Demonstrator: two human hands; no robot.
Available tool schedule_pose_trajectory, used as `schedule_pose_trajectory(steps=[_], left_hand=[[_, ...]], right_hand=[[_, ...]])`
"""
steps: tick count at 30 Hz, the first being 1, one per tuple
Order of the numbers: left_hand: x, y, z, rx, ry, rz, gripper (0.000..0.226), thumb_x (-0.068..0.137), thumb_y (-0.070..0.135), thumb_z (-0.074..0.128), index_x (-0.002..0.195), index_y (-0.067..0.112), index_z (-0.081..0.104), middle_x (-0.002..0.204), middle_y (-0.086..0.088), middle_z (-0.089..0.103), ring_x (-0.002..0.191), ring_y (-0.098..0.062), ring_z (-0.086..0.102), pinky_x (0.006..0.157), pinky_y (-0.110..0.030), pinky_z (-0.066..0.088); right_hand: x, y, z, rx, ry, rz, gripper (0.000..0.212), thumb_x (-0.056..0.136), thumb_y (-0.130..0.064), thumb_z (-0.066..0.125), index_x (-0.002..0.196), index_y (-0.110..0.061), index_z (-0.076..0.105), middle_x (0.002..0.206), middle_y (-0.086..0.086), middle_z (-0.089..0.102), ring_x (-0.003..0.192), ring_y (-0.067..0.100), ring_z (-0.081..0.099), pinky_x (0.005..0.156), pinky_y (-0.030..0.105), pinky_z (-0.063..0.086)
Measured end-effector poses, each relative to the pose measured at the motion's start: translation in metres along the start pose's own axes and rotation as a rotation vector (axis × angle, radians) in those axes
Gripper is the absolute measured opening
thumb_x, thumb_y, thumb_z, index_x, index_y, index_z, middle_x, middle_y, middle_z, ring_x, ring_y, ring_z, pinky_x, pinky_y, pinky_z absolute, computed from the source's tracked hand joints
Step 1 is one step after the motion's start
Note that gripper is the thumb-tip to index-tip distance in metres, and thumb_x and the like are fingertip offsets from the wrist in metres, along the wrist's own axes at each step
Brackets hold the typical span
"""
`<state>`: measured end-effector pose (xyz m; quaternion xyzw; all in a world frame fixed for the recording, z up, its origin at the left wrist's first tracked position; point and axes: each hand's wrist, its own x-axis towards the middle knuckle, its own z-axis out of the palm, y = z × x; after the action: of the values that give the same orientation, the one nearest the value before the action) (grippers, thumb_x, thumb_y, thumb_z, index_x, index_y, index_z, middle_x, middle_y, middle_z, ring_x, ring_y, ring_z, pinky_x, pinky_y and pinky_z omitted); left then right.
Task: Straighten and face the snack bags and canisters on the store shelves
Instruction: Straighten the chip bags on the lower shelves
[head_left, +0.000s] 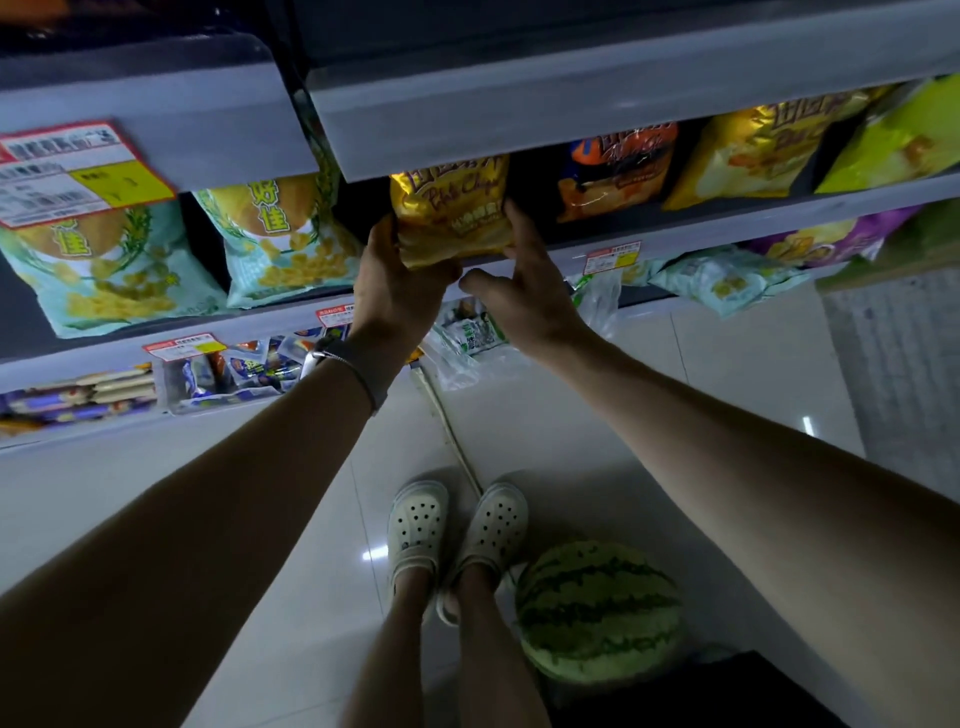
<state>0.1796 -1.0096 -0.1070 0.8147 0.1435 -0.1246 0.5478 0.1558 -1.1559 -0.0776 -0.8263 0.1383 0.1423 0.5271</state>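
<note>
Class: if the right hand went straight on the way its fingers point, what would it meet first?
Probably the gold chip bag, whose right edge the right hand touches; beside it a dark gap runs back into the shelf, depth unclear.

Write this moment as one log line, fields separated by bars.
step: facing gold chip bag | left hand: grips its left side | right hand: touches its right side
</note>
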Motion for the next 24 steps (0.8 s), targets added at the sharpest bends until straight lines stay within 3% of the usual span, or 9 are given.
schedule_pose_trajectory(steps=[3,5,7,9,12,15,18,24], left_hand=[[-0.005,0.0,-0.002,0.064,-0.025,0.004,0.074,0.069,0.036,0.081,0.137,0.013,0.062,0.124,-0.004,0.074,0.114,-0.025,0.07,0.096,-0.048,0.06],[-0.011,0.006,-0.005,0.144,-0.058,0.025,0.082,0.071,0.036,0.079,0.146,0.012,0.055,0.134,-0.01,0.068,0.123,-0.03,0.064,0.099,-0.036,0.055],[-0.014,0.012,-0.01,0.257,-0.093,0.034,0.073,0.083,0.025,0.08,0.149,0.011,0.051,0.14,-0.014,0.063,0.127,-0.035,0.058,0.086,-0.02,0.038],[-0.017,0.012,-0.016,0.328,-0.106,0.049,0.058,0.091,0.016,0.076,0.145,0.011,0.054,0.137,-0.015,0.063,0.123,-0.037,0.058,0.074,-0.015,0.028],[-0.032,0.013,-0.027,0.448,-0.167,0.084,0.058,0.094,0.02,0.073,0.148,0.014,0.053,0.136,-0.015,0.062,0.122,-0.036,0.059,0.075,-0.017,0.028],[-0.045,0.016,-0.033,0.566,-0.248,0.059,0.069,0.096,0.023,0.069,0.159,0.014,0.044,0.15,-0.015,0.056,0.134,-0.035,0.054,0.092,-0.029,0.04],[-0.051,0.025,-0.028,0.601,-0.277,0.038,0.066,0.097,0.025,0.066,0.159,0.015,0.047,0.154,-0.015,0.056,0.138,-0.035,0.053,0.106,-0.036,0.045],[-0.047,0.048,0.029,0.579,-0.262,0.134,0.068,0.093,0.038,0.066,0.154,0.01,0.053,0.144,-0.016,0.063,0.127,-0.04,0.061,0.098,-0.044,0.053]], right_hand=[[-0.003,-0.003,0.0,-0.029,0.014,0.015,0.098,0.078,-0.036,0.064,0.165,-0.018,0.022,0.16,0.004,0.043,0.145,0.019,0.04,0.114,0.033,0.035],[-0.002,-0.002,-0.001,-0.04,0.03,0.016,0.094,0.08,-0.029,0.066,0.164,-0.018,0.024,0.158,0.004,0.045,0.143,0.017,0.041,0.113,0.032,0.036],[0.002,0.0,0.0,-0.07,0.03,0.022,0.091,0.084,-0.025,0.068,0.164,-0.019,0.025,0.16,0.003,0.044,0.146,0.019,0.04,0.117,0.037,0.036],[0.003,0.0,0.001,-0.117,0.037,0.03,0.087,0.09,-0.023,0.069,0.165,-0.02,0.023,0.164,0.003,0.039,0.15,0.021,0.036,0.12,0.04,0.034],[0.001,0.0,-0.003,-0.234,0.034,0.007,0.082,0.098,-0.024,0.064,0.166,-0.019,0.019,0.169,0.003,0.03,0.154,0.022,0.029,0.124,0.04,0.028],[-0.001,0.003,-0.014,-0.354,0.003,-0.019,0.076,0.1,-0.033,0.056,0.166,-0.022,0.02,0.17,0.002,0.029,0.154,0.022,0.028,0.124,0.043,0.028],[-0.004,0.008,-0.038,-0.444,-0.019,-0.003,0.068,0.103,-0.036,0.053,0.164,-0.023,0.027,0.167,0.003,0.033,0.152,0.024,0.029,0.121,0.042,0.031],[-0.004,0.03,-0.104,-0.642,0.033,-0.032,0.043,0.104,-0.04,0.053,0.142,-0.021,0.057,0.134,0.011,0.062,0.126,0.032,0.053,0.096,0.043,0.049]])
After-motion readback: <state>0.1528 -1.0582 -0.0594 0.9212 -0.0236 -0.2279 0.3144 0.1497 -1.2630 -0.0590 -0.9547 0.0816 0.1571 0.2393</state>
